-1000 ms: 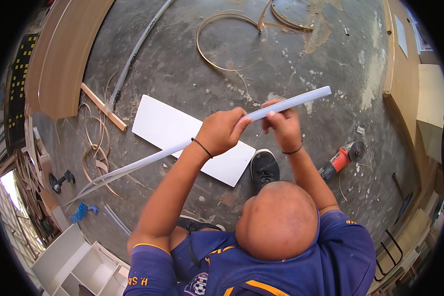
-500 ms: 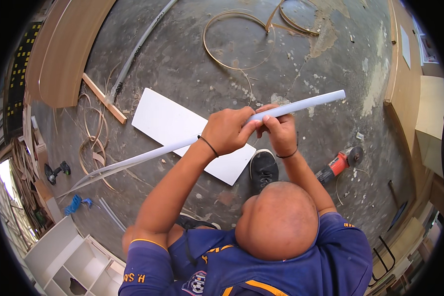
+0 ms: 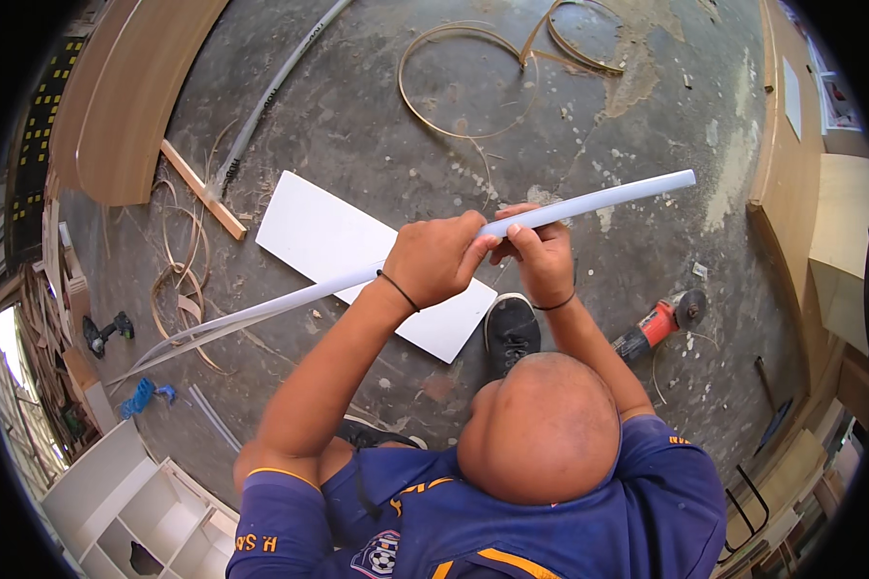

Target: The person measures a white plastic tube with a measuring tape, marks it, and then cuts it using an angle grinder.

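Observation:
A long, bendy white plastic strip (image 3: 608, 198) runs slantwise across the middle of the view. My left hand (image 3: 434, 256) is wrapped over it, thumb and fingers closed. Close by on the right, my right hand (image 3: 543, 259) pinches the same strip with the thumb on top and the fingers behind. One end sticks out free to the upper right. Toward the lower left the strip trails down past a white rectangular board (image 3: 323, 232) that lies on the floor beneath my hands. The fingertips on the strip's underside are hidden.
An angle grinder (image 3: 658, 326) lies on the floor to the right. Thin coiled edging strips (image 3: 454, 130) are at the top. A wooden batten (image 3: 203, 188), a cordless drill (image 3: 108, 333) and a blue tool (image 3: 145, 396) are at left. A white shelf unit (image 3: 169, 511) stands lower left.
The free end of the white strip reaches farther to the right than before. Both hands keep their closed grip and have hardly shifted.

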Tool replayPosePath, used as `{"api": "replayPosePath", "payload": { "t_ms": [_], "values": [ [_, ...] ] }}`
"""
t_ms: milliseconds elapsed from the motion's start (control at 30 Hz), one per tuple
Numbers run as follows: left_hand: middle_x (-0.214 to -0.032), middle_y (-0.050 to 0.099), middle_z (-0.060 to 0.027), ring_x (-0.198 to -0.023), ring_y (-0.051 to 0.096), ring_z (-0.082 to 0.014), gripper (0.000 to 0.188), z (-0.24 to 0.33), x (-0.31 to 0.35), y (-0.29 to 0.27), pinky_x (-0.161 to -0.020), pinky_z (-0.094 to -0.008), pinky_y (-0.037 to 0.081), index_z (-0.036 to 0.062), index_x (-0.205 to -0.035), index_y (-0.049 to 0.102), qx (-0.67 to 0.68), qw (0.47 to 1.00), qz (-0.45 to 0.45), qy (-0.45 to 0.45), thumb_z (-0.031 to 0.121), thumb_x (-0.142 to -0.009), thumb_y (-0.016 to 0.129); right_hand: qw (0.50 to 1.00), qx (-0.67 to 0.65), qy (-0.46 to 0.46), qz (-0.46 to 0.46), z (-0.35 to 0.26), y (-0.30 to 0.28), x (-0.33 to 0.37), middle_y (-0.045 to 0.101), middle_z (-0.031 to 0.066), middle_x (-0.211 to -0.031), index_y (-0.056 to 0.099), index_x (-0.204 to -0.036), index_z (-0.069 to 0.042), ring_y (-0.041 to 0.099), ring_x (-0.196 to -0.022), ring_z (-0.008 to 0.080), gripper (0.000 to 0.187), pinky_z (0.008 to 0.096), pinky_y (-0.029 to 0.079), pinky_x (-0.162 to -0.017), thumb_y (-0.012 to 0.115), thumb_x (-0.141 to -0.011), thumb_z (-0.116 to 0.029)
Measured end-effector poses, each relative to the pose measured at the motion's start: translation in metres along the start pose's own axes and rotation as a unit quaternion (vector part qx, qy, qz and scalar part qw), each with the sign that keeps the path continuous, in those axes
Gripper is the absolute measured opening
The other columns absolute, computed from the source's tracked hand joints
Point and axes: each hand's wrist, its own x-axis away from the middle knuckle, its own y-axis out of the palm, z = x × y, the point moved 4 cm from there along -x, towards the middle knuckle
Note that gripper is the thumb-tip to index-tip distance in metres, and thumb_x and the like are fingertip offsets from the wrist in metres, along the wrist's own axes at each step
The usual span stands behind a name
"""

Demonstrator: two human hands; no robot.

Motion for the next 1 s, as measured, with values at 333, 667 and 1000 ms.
{"api": "replayPosePath", "payload": {
  "t_ms": [333, 667, 1000],
  "values": [
    [-0.065, 0.060, -0.0138, -0.061, 0.060, -0.0342, 0.025, 0.004, -0.006, 0.002, -0.057, -0.0405, 0.044, 0.0059, -0.085, 0.058, 0.092, 0.994, -0.046, -0.030, 0.029, -0.093, 0.052, 0.998, 0.031, -0.056, 0.018, 0.002, -0.003, 0.006, 0.066, 0.0133, -0.081, 0.056, -0.101, 0.006, 0.063, -0.065, 0.0168, 0.024, 0.0280, 0.053, -0.060, 0.057, -0.087, -0.013],
    [-0.073, 0.062, -0.0167, -0.068, 0.060, -0.0368, 0.026, 0.001, 0.000, 0.009, -0.060, -0.0433, 0.046, 0.0059, -0.085, 0.058, 0.050, 0.999, -0.019, -0.004, 0.030, -0.093, 0.052, 0.999, 0.003, -0.045, 0.018, 0.010, -0.005, 0.010, 0.064, 0.0129, -0.084, 0.056, -0.102, 0.006, 0.062, -0.067, 0.0170, 0.023, 0.0292, 0.052, -0.060, 0.054, -0.084, -0.009],
    [-0.073, 0.065, -0.0121, -0.070, 0.063, -0.0367, 0.025, 0.018, -0.012, 0.002, -0.061, -0.0458, 0.048, 0.0102, -0.084, 0.059, 0.053, 0.998, -0.025, -0.017, 0.031, -0.093, 0.049, 0.997, 0.001, -0.064, 0.042, 0.005, -0.006, 0.000, 0.064, 0.0123, -0.075, 0.056, -0.096, 0.005, 0.061, -0.059, 0.0162, 0.018, 0.0285, 0.052, -0.054, 0.049, -0.084, -0.007]
  ]
}}
